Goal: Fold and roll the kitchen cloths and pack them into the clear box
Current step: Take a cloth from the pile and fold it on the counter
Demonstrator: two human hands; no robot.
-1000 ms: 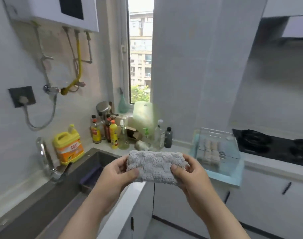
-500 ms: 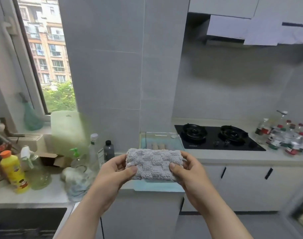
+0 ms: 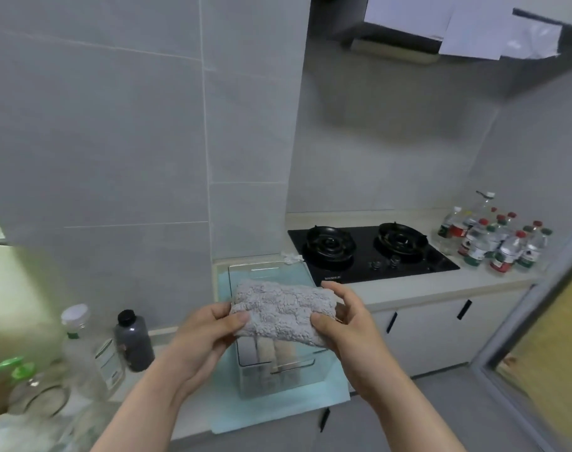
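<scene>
Both hands hold a fluffy grey folded kitchen cloth (image 3: 283,309) in the air, right above the clear plastic box (image 3: 278,373). The left hand (image 3: 209,334) pinches its left end, and the right hand (image 3: 346,324) pinches its right end. The box sits on a light blue mat (image 3: 278,409) at the front edge of the worktop (image 3: 408,288), with beige rolled cloths (image 3: 274,352) standing inside.

Only the person's arms showed, both coming in from the bottom edge of the frame. The left forearm (image 3: 141,409), at lower left, and the right forearm (image 3: 408,409), at lower right, were bare from the frame edge to the wrist. The left hand (image 3: 209,334) and right hand (image 3: 346,324), near the centre, were bare too, with short, plain thumbnails.
</scene>
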